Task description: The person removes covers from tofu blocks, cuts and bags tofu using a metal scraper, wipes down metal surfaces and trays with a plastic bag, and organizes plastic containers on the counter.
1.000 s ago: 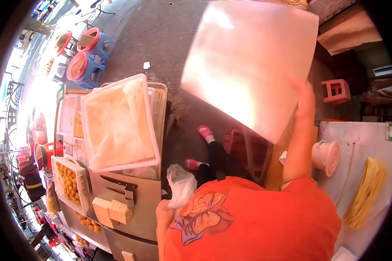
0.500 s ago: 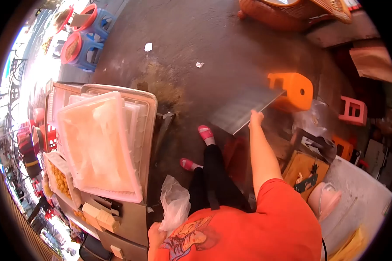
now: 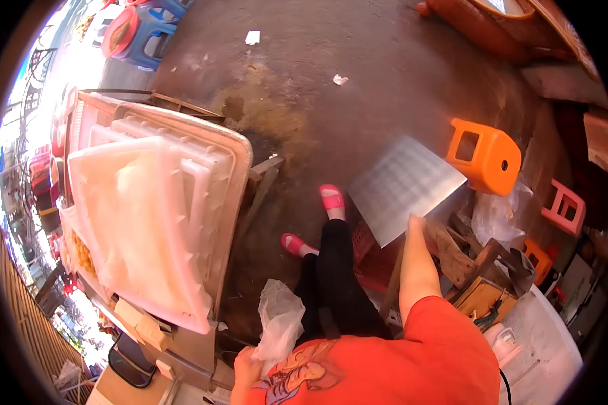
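Note:
At the edge of a square, silver-grey flat sheet point(image 3: 407, 190), my right hand point(image 3: 415, 221) is closed, with the arm stretched forward. The sheet's broad face is turned up toward me, slightly blurred, above the floor. Its far right corner lies close to an orange plastic stool point(image 3: 496, 160); I cannot tell whether they touch. Down by my waist, my left hand point(image 3: 248, 364) is closed on a thin clear plastic bag point(image 3: 279, 317), which sticks up crumpled from it. Part of this hand is hidden by the bag.
Stacked pinkish plastic trays point(image 3: 132, 223) stand on my left, beside small boxes point(image 3: 138, 320). A pink stool point(image 3: 565, 207) and a clear plastic bag point(image 3: 500, 217) are at right, near wooden pieces point(image 3: 452, 256). Blue stools point(image 3: 148, 40) stand far left. Paper scraps point(image 3: 252, 37) lie on the floor.
The sheet has tilted from nearly edge-on to showing its broad face, and my right hand sits lower in view. My left hand still holds the bag. The whole view has shifted.

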Demonstrator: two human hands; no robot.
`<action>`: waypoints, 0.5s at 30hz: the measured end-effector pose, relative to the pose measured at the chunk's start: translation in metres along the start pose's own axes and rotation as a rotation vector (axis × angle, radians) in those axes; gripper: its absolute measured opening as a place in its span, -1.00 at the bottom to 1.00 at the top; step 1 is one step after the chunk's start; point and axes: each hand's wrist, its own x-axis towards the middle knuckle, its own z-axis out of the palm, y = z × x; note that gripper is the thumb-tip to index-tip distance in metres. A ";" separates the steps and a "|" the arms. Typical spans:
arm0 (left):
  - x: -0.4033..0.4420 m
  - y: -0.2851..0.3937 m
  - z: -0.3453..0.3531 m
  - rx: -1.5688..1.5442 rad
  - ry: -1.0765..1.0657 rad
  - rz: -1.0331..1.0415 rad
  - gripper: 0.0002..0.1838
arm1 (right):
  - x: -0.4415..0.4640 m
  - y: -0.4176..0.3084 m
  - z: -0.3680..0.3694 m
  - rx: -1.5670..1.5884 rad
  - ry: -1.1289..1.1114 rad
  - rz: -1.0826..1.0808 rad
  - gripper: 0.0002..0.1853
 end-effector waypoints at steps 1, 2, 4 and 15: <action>0.001 0.002 0.001 -0.006 0.003 -0.003 -0.79 | 0.018 0.012 0.010 -0.024 0.049 0.041 -0.52; 0.002 0.003 0.001 -0.018 0.014 0.044 -0.78 | 0.028 0.016 0.013 -0.042 0.050 0.110 -0.52; 0.000 0.009 0.001 -0.040 0.038 0.049 -0.77 | 0.018 0.010 0.011 0.162 0.050 0.240 -0.52; -0.036 0.021 -0.002 -0.320 0.225 0.020 -0.77 | -0.117 -0.144 -0.036 -0.511 -0.001 -0.489 -0.45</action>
